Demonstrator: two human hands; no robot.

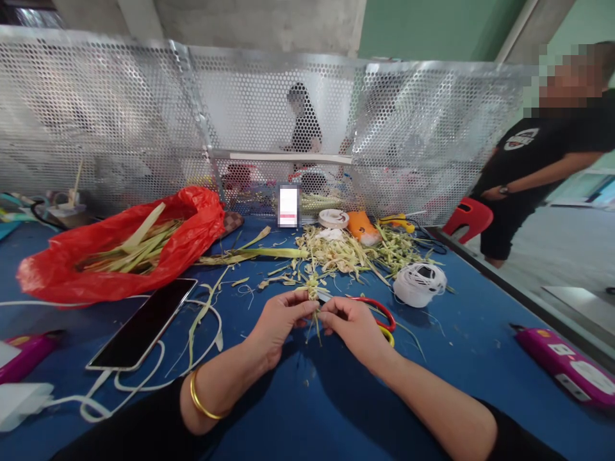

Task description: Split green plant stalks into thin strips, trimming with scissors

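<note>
A small braided piece of pale green plant strips (312, 289) is between my two hands at the middle of the table, loose ends hanging below it. My left hand (283, 320) pinches it from the left, thumb and fingers closed on the strips. From the right, my right hand (353, 323) has its fingertips closed on the thin lower ends. Partly behind the right hand lie scissors with red and yellow handles (384, 312). Just beyond the hands spreads a heap of cut strip scraps (336, 253).
A red plastic bag (57, 269) of long strips sits left, near a phone (144, 326) and white cables. White cord (420, 285), a tape roll (333, 219) and an orange packet (362, 227) lie right. Perforated metal panels (269, 115) border the back. A person (542, 153) stands right.
</note>
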